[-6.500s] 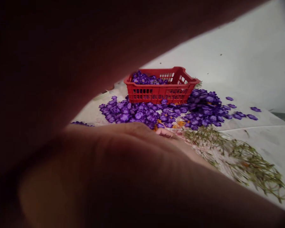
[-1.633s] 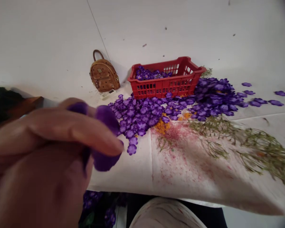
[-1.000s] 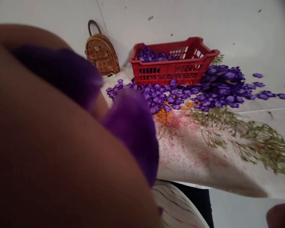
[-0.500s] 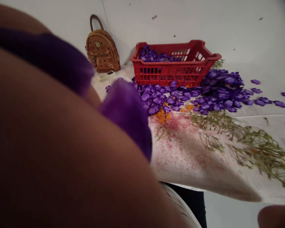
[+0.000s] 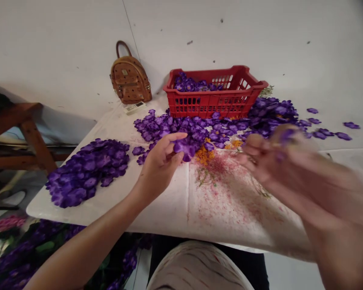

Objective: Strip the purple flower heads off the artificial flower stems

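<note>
My left hand is over the middle of the table, its thumb and fingers pinching a purple fabric petal piece. Opposite it, my right hand is smeared by motion. Its fingers look curled, and a purple blur shows among them, too unclear to name. Behind both hands lies a loose spread of purple petal pieces, with orange flower centres at its front edge. Green plastic stems show partly beneath my right hand.
A red plastic crate holding purple flowers stands at the back. Left of it are a small brown backpack and a small pale box. Another purple petal pile lies at the left table edge. A wooden stool stands beyond.
An arm that blocked the left side close to the camera, with blurred purple petals, is gone from there. Both hands now show over the table, and the left petal pile has come into sight.
</note>
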Available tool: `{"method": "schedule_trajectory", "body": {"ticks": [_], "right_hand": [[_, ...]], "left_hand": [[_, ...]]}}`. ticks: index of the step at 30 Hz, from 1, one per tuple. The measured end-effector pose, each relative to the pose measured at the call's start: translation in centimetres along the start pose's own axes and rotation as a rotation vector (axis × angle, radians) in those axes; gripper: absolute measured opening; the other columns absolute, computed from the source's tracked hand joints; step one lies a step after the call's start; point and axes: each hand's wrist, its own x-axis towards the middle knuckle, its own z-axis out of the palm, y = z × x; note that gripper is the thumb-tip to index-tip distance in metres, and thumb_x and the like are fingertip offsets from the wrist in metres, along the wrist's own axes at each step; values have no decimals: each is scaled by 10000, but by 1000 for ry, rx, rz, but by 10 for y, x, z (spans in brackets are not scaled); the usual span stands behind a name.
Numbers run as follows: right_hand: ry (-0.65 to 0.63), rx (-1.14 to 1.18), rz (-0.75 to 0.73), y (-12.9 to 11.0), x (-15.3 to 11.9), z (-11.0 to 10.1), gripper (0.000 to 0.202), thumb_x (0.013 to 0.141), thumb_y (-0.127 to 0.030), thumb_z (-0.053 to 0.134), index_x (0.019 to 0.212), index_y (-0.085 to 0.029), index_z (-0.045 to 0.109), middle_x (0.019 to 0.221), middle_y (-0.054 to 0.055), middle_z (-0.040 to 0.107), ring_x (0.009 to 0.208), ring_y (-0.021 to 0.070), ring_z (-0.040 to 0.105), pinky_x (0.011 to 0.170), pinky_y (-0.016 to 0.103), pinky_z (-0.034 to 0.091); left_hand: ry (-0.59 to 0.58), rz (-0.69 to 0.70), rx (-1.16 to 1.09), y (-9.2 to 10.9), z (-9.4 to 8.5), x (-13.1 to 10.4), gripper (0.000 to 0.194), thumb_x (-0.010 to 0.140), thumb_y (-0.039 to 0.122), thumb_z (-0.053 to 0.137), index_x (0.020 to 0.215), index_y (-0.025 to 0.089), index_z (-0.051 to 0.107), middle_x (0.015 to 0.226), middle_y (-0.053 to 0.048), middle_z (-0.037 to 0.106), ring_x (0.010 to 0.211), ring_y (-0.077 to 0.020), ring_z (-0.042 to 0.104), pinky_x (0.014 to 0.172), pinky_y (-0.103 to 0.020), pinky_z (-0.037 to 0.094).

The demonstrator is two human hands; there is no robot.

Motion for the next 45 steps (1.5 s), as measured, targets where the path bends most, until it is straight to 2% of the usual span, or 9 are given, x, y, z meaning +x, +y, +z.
{"method": "schedule_trajectory", "body": {"ticks": [2, 6, 12, 17, 26, 31, 39, 42, 45], "right_hand": [[-57, 177, 161, 14, 18, 14, 167, 816, -309, 822, 820, -297, 656, 985, -6, 697, 940, 187, 667, 856, 348, 574], [-89, 271, 323, 40, 39, 30, 258, 769, -275, 857, 696, -238, 612, 845, -23, 655, 821, 133, 640, 797, 270, 561], [-134, 376, 486, 59, 46, 36, 284, 700, -258, 922, 709, -221, 641, 814, -33, 701, 880, 159, 732, 886, 296, 587], [-109, 418, 503, 71, 50, 38, 284, 673, -214, 936, 686, -206, 652, 766, -42, 696, 912, 160, 749, 958, 293, 587], [-96, 368, 398, 86, 54, 31, 247, 707, -283, 915, 688, -225, 676, 809, -28, 705, 934, 158, 717, 1069, 344, 527], [-45, 117, 212, 88, 50, 30, 197, 824, -351, 815, 738, -246, 672, 815, -16, 694, 827, 171, 670, 904, 369, 544], [-155, -213, -172, 87, 45, 29, 102, 969, -257, 653, 894, -282, 717, 1152, 20, 752, 1053, 207, 684, 946, 394, 507], [-185, -234, -220, 84, 40, 32, 105, 969, -236, 637, 939, -298, 716, 1160, 24, 758, 1073, 217, 696, 909, 398, 546], [-203, -285, -259, 83, 38, 35, 108, 946, -219, 646, 942, -300, 717, 1136, 33, 769, 1068, 229, 706, 901, 409, 563]], "left_hand": [[-17, -53, 15, -20, 6, 9, 377, 872, 163, 651, 1247, 165, 613, 660, 43, 624, 594, -109, 576, 579, -210, 453], [-24, -111, 87, -45, 13, 17, 125, 862, 280, 678, 895, 163, 646, 629, 28, 628, 574, -115, 571, 566, -222, 422], [36, -27, 158, -52, 21, 26, 157, 839, 311, 703, 772, 176, 743, 820, -44, 747, 769, -170, 659, 691, -263, 480], [-9, -107, 126, -58, 23, 29, 210, 855, 353, 683, 792, 171, 769, 765, -36, 746, 713, -169, 640, 680, -275, 471], [-93, -194, -53, -67, 24, 31, 188, 801, 348, 736, 822, 161, 746, 798, -40, 738, 710, -152, 627, 683, -262, 472], [-28, -188, -30, -67, 25, 30, 128, 788, 286, 742, 844, 173, 723, 782, -21, 707, 698, -136, 606, 652, -239, 454], [-110, -530, -332, -60, 25, 30, 510, 871, 629, 652, 800, 132, 743, 796, -114, 749, 712, -175, 654, 659, -282, 494], [-142, -595, -493, -61, 26, 30, 459, 773, 587, 783, 873, 143, 730, 853, -92, 746, 793, -183, 678, 740, -302, 524], [-140, -504, -518, -61, 26, 30, 360, 705, 462, 861, 803, 153, 705, 798, -31, 688, 755, -143, 632, 760, -286, 506]]}}
